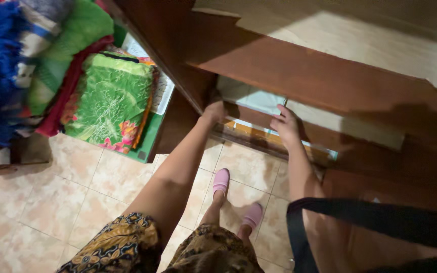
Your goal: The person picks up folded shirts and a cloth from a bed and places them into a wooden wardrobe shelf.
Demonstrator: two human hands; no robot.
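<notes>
I stand at a dark wooden cabinet (330, 81) with open shelves. My left hand (213, 112) reaches into the lower shelf at its left corner, and its fingers are hidden in the shadow there. My right hand (285, 124) is a little to the right, fingers curled and pinching the front edge of a pale paper sheet (370, 132) that lines this shelf. Just below both hands a lower shelf edge (251, 135) shows orange-brown. Another pale paper liner (360, 45) covers the shelf above.
A folded green floral cloth (110, 98) lies on a green board at the left, beside a pile of blue, green and red fabrics (36, 50). The floor is beige tile (67, 202). My feet in pink slippers (221, 180) stand close to the cabinet. A black strap (380, 217) crosses the lower right.
</notes>
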